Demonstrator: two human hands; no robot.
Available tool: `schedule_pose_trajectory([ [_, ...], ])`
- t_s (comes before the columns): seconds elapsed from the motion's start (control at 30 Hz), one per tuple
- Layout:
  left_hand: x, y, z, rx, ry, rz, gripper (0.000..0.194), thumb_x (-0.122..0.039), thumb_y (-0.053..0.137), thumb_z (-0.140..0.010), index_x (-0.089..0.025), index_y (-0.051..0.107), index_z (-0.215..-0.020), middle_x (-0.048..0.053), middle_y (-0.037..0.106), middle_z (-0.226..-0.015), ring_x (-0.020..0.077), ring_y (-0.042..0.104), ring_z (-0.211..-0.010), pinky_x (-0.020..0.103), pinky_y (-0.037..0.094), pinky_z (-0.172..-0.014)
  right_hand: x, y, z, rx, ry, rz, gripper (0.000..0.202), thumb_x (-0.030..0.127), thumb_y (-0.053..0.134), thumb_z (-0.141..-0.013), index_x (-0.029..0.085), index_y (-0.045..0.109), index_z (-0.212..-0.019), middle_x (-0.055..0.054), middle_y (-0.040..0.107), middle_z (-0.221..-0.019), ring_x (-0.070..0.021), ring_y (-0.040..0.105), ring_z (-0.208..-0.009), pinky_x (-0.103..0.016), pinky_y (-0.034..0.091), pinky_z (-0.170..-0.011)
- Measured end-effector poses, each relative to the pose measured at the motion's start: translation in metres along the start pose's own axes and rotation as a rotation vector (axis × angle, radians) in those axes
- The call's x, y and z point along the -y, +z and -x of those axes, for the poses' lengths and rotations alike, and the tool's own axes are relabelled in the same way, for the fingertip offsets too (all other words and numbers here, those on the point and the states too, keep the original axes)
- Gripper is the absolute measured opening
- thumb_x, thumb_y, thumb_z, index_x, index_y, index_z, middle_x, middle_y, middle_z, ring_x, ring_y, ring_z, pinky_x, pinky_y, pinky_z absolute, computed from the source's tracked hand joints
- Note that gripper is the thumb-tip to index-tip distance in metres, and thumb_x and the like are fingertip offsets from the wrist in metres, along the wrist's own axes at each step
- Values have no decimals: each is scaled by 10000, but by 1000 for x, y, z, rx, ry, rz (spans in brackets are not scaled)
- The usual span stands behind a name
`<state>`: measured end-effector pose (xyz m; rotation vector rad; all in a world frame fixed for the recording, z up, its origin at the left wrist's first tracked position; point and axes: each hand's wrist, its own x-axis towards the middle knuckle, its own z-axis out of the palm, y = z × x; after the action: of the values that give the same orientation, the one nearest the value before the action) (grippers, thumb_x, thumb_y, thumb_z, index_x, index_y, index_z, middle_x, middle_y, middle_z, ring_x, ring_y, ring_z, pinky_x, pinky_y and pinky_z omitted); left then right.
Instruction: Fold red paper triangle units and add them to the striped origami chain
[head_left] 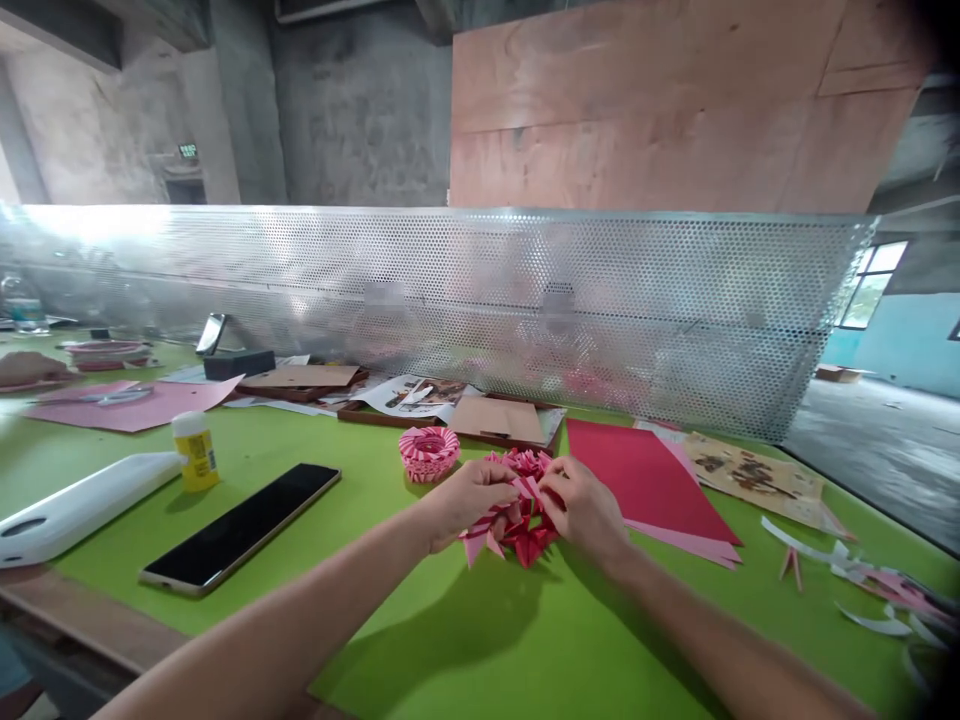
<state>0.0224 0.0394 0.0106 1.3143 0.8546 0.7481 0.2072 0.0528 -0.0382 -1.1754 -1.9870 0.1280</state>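
Observation:
A ring-like piece of folded red and pink paper (529, 542) is between my two hands, just above the green table. My left hand (474, 497) grips its upper left side, fingers closed on a pink striped part. On the right side, my right hand (586, 503) pinches the paper with thumb and fingers together. Pointed red and pink tips stick out below the hands, and the fingers hide some of the piece. A small round woven basket of pink and red paper (429, 454) stands just behind my left hand.
Left on the green table (300, 620) lie a black phone (244, 527), a glue stick (196, 452) and a white case (82, 507). Red sheets (645, 480) and paper scraps (877, 585) lie right. Behind are picture frames (499, 419) and a perforated metal screen (480, 300). Another person's hand (31, 369) rests far left.

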Motion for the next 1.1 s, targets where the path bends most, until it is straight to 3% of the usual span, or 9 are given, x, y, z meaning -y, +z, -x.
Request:
schedule_pose_trajectory([
  [0.1, 7, -1, -2, -34, 6, 71, 81, -163, 578, -775, -104, 612, -732, -9, 591, -577, 55, 505, -457, 171, 389, -467, -1, -13, 2, -35, 16, -56, 148, 241, 484, -841, 195, 625, -839, -73, 578, -933, -224, 557, -761, -306, 422, -615],
  [0.27, 15, -3, -1, -81, 11, 198, 59, -140, 563, -792, -111, 607, -765, 2, 597, -642, 55, 525, -507, 161, 419, -501, 5, -19, 15, -41, 72, -272, 195, 316, 392, -913, 187, 523, -849, -21, 578, -631, -183, 571, -562, -258, 442, -489],
  [0.43, 14, -4, 6, -92, 24, 265, 156, -123, 429, -850, -127, 571, -786, 27, 607, -666, 81, 545, -535, 181, 432, -510, 16, -13, 28, -19, 101, -448, 189, 346, 438, -894, 194, 516, -813, -30, 575, -665, -183, 568, -600, -261, 472, -505],
  [0.6, 13, 3, 14, -27, 83, 272, 96, -132, 509, -826, -124, 565, -749, -7, 559, -595, 54, 473, -486, 150, 351, -465, 30, -11, 34, -15, 82, -609, 96, 257, 474, -879, 183, 536, -869, -52, 610, -769, -180, 589, -679, -275, 506, -584],
  [0.73, 19, 14, 18, 11, 139, 254, 71, -157, 606, -783, -106, 576, -746, -59, 458, -516, 9, 326, -414, 133, 249, -428, 37, -12, 37, -73, 17, -582, 90, 143, 499, -838, 194, 561, -880, -45, 619, -818, -192, 587, -754, -277, 485, -619],
  [0.9, 22, 23, 20, -18, 106, 229, 131, -208, 649, -754, -100, 579, -734, -64, 440, -500, 12, 293, -405, 155, 175, -400, 38, -14, 37, -128, -111, -513, 185, 60, 498, -805, 215, 574, -872, -30, 621, -854, -183, 572, -765, -270, 463, -629],
  [1.1, 24, 22, 21, 9, 104, 243, 141, -228, 668, -733, -110, 589, -733, -58, 465, -520, 24, 311, -425, 168, 186, -409, 42, -11, 39, -100, -117, -519, 247, 65, 520, -807, 230, 543, -989, -15, 622, -832, -169, 577, -732, -260, 478, -621],
])
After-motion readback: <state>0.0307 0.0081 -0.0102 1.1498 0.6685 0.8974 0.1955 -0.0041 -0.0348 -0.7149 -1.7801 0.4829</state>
